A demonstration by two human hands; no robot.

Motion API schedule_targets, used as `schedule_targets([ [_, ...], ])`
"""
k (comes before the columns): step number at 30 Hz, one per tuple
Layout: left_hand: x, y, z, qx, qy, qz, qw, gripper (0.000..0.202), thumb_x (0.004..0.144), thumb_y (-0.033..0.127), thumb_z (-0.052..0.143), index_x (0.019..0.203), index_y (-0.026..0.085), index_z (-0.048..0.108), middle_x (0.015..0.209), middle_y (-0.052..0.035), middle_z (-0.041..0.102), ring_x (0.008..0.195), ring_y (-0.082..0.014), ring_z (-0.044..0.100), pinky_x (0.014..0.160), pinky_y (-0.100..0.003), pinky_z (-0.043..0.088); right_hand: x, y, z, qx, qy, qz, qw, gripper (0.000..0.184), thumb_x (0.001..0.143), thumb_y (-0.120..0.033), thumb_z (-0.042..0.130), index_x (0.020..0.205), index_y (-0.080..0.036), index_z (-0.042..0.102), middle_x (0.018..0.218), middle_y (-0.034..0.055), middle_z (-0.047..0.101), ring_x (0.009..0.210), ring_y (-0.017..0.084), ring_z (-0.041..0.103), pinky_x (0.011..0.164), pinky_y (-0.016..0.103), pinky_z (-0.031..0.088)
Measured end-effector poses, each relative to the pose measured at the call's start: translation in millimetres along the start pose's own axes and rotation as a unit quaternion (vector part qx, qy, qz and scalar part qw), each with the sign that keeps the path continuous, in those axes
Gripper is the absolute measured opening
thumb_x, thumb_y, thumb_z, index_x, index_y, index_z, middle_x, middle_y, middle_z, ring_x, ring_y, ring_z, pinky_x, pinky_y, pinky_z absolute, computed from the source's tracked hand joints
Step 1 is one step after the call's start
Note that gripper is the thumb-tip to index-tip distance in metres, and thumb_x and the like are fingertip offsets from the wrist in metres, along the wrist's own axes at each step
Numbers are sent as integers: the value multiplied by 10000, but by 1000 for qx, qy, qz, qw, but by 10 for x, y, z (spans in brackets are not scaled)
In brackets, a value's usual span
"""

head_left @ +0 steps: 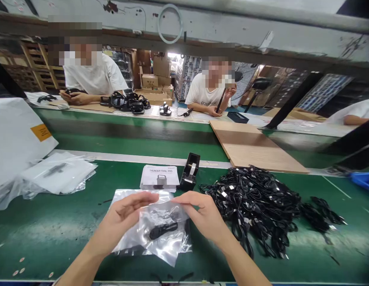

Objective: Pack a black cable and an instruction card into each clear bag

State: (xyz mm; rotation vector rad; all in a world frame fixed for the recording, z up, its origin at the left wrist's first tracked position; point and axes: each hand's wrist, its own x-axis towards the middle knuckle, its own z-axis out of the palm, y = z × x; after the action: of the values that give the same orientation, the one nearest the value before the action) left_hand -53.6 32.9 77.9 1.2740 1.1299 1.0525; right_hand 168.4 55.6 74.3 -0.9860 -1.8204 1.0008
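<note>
A clear plastic bag (169, 248) lies in front of me with a coiled black cable (163, 230) inside it. My left hand (125, 216) is at the bag's upper left edge, its fingers long and bent toward the thumb against the plastic. On the other side, my right hand (204, 212) pinches the upper right edge with finger and thumb. Under this bag are more flat plastic bags (121, 194). Just beyond the hands stands a stack of printed leaflets (159, 176), headed THUNDER TRAIL PRO, beside a black tape dispenser (189, 171).
A large heap of black cables (256, 202) lies at right, with a smaller bunch (321, 212) beside it. Filled bags (61, 172) lie at left. A wooden board (256, 145) spans the green belt (136, 139). Co-workers sit opposite; a blue bin (363, 182) is far right.
</note>
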Motion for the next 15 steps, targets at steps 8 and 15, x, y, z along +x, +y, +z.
schedule_targets([
  [8, 55, -27, 259, 123, 0, -102, 987, 305, 738, 483, 570, 820, 195, 626, 716, -12, 615, 689, -175, 568, 625, -249, 439, 2, 108, 9, -39, 84, -14, 996, 279, 803, -124, 442, 959, -228, 648, 971, 38, 668, 813, 156, 634, 752, 301, 499],
  [15, -2, -144, 355, 95, 93, -61, 989, 255, 716, 428, 588, 636, 187, 610, 550, 40, 511, 520, -114, 455, 507, -199, 365, 337, 325, -136, 19, 203, 293, 934, 357, 744, -509, 528, 687, -162, 594, 511, -5, 547, 344, 100, 486, 320, 200, 362],
])
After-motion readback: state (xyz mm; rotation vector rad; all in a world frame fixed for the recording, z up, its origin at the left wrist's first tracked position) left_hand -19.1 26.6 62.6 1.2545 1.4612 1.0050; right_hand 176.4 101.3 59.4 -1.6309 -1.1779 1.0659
